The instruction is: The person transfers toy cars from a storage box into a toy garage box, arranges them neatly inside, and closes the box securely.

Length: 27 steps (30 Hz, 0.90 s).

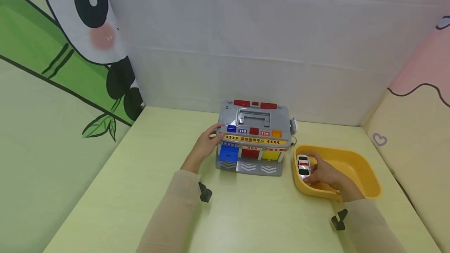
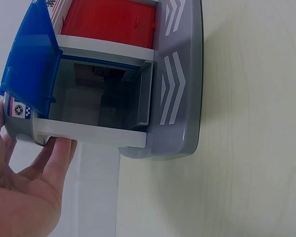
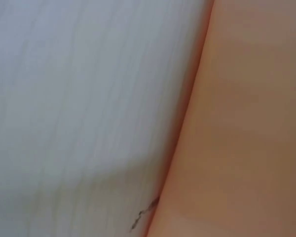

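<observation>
A grey toy garage [image 1: 254,138] stands on the table, with blue, red and yellow doors. My left hand [image 1: 205,145] holds its left upper corner; in the left wrist view, the fingers of that hand [image 2: 32,192] lie along the side wall. The blue door [image 2: 33,61] is swung up, exposing the bay [image 2: 96,96] behind it. The red door [image 2: 111,22] is down. Over the left end of a yellow tray [image 1: 362,167], my right hand [image 1: 325,175] pinches a white toy car [image 1: 304,167] with dark windows and a red band. The right wrist view does not show that hand.
A white knob-like part and a coiled cord [image 1: 293,141] are at the garage's right side. The tray stands right of the garage; its orange-looking wall [image 3: 241,118] fills part of the right wrist view. Printed sheets [image 1: 246,50] rise behind and beside the table [image 1: 246,214].
</observation>
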Available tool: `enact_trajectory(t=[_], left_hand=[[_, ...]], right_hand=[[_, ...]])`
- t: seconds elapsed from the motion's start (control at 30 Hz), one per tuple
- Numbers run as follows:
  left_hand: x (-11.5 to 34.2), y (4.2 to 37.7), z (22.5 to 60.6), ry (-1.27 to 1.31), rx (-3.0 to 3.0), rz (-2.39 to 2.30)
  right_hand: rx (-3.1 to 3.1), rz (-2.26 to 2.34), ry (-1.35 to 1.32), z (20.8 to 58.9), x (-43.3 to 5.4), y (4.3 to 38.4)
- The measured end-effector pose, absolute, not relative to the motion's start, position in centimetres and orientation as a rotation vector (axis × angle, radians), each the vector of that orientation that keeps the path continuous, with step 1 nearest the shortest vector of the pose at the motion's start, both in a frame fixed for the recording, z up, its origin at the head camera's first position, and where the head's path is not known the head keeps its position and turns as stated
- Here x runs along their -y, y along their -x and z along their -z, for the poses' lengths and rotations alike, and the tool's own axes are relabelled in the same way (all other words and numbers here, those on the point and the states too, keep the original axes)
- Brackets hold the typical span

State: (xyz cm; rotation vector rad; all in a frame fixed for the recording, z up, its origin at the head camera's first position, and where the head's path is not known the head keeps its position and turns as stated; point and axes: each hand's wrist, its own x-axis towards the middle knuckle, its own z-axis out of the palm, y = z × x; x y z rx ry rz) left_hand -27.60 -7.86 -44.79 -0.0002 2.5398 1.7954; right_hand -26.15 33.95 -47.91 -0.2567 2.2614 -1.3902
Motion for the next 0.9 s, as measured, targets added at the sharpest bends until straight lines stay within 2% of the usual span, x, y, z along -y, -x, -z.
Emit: enact_trajectory(t=[0.9], left_hand=[[7.8, 27.4, 44.6, 0.028, -2.522, -1.816]], right_hand=[[-2.034, 1.547, 0.236, 47.2, -35.5, 25.9]])
